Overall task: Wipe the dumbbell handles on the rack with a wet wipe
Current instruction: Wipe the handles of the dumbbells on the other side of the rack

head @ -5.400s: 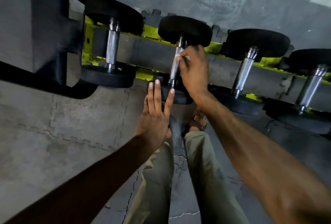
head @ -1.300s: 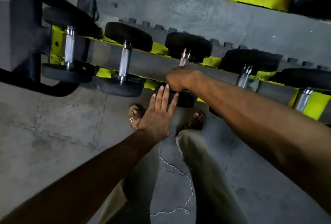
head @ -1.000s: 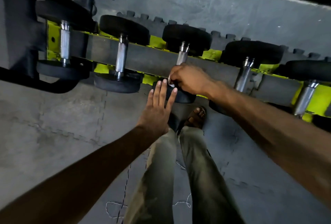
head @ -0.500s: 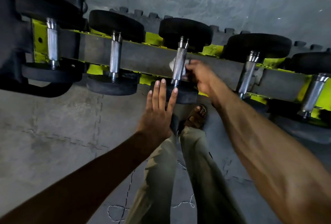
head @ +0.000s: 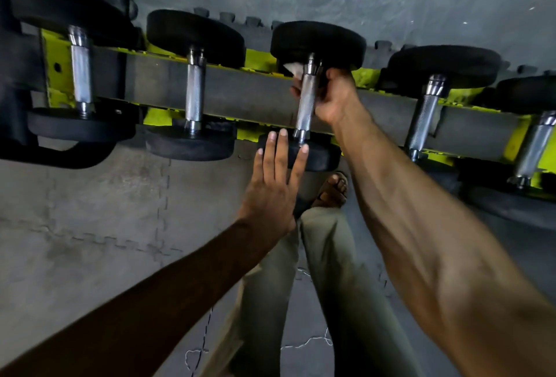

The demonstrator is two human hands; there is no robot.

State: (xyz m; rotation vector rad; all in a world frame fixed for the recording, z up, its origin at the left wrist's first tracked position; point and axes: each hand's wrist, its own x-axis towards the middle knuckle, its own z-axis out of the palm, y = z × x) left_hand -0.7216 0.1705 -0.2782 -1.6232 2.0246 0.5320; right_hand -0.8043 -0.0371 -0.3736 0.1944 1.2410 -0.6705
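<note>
The right hand (head: 334,96) has slid up the handle (head: 305,105) to its far end, fingers (head: 296,89) clamping the wet wipe (head: 292,69) round it, the left hand (head: 270,196) spread flat below them on the near weight (head: 319,157); this handle seems nearly done.

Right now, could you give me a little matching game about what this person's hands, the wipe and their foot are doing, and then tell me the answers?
Things:
1. left hand
2. right hand
3. wet wipe
4. sandalled foot

States or places:
A. on the grey floor mat, below the rack
B. fingers straight, touching the near black weight
C. a white corner showing beside the top of the handle
D. curled round the third handle from the left

Pairs: 1-B, 2-D, 3-C, 4-A.
</note>
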